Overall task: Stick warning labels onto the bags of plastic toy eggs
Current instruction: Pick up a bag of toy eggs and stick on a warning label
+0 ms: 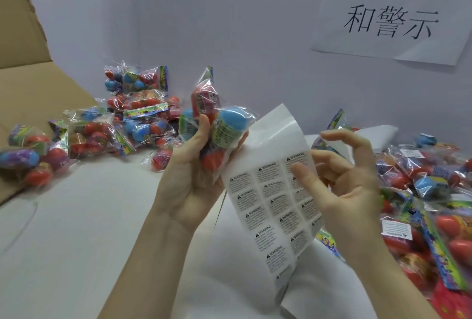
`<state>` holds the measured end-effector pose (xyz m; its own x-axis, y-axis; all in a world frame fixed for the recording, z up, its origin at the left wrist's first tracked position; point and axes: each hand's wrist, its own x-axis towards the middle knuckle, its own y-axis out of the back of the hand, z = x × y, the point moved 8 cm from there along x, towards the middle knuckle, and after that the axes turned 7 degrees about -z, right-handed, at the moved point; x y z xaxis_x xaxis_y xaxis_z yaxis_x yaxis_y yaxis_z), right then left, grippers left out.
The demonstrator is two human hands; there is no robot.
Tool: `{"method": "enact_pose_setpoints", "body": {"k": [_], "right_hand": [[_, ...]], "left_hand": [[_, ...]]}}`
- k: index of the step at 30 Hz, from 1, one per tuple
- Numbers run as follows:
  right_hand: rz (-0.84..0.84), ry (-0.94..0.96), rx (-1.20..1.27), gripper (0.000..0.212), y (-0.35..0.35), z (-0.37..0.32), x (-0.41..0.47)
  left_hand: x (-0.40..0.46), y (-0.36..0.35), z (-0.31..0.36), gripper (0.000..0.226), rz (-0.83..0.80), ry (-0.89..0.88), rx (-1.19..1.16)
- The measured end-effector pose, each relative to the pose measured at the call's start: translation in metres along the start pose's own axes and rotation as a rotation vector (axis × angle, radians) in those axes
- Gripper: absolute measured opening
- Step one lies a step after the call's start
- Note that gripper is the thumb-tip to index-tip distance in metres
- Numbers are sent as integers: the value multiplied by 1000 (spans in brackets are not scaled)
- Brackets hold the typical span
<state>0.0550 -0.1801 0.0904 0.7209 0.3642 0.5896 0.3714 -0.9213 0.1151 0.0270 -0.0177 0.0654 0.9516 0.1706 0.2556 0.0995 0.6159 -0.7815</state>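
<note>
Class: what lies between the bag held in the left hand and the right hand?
The sheet of warning labels, seen in the head view: beside the held bag, with the right hand touching it.

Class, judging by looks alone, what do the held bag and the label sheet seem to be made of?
Held bag: thin clear plastic film, glossy; the eggs show through it and its creases catch white glints. Label sheet: probably coated paper, white and slightly shiny; it curls softly and carries printed black warning text, with a bare, smooth backing strip at its top.

Glossy crinkled clear plastic bag (217,124), smooth shiny paper label sheet (275,191), matt brown cardboard box (23,45).
</note>
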Motion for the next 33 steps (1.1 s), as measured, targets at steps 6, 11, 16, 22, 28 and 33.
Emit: {"method": "enact_pose_setpoints", "body": {"k": [6, 11, 16, 22, 28, 33], "right_hand": [[-26, 6, 9, 27, 3, -5, 2], [-25, -48, 11, 30, 7, -3, 4], [-39, -92, 51, 26, 10, 2, 5], [-31, -86, 51, 19, 11, 1, 5], [-23, -6, -85, 8, 12, -4, 3], [14, 157, -417, 12, 9, -16, 1]], "left_hand": [[-1, 3, -4, 22, 75, 31, 39], [0, 3, -4, 21, 70, 27, 72], [0, 6, -6, 20, 86, 43, 66], [1, 5, -7, 19, 85, 39, 56], [1, 6, -7, 19, 91, 35, 51], [1, 7, -8, 21, 96, 34, 47]]}}
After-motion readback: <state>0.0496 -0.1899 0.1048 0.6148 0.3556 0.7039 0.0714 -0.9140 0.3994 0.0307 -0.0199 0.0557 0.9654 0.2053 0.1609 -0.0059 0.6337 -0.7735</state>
